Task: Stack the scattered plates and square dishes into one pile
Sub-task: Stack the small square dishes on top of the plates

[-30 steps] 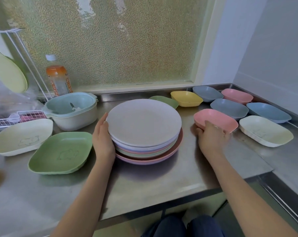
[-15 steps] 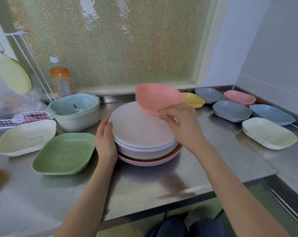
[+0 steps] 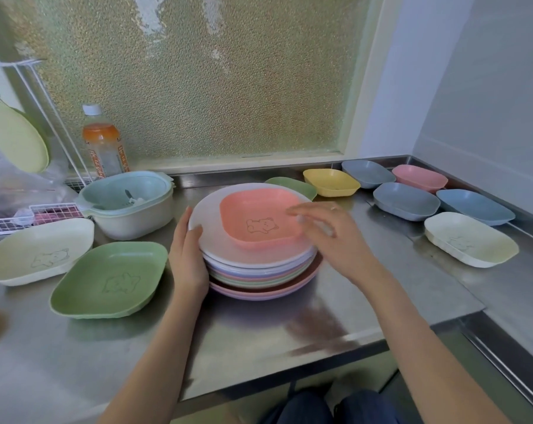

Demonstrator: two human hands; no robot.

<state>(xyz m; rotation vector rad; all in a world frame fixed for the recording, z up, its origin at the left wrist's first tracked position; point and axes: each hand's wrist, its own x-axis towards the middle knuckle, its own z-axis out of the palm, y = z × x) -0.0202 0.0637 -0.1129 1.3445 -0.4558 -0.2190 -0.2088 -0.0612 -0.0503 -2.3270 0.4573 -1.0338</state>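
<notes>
Steadying the plate pile (image 3: 259,264) with flat fingers, the left hand (image 3: 187,255) rests at its nine o'clock while the right hand (image 3: 335,237) hovers spread beside the pink dish (image 3: 259,221) atop it, about nine square dishes remaining scattered.

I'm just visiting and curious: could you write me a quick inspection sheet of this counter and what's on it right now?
Surface: steel counter, bare metal in front of the pile.
Job's things: pile of round plates at centre, pink dish sitting on top; green dish and cream dish to the left; yellow dish, three blue dishes, another pink one and a cream one to the right.
Clutter: bowl, drink bottle, wire rack.
Hands: left hand rests against the pile's side; right hand open, blurred, beside the pink dish.
Cables: nothing seen.
Surroundings: frosted window, pale walls.
</notes>
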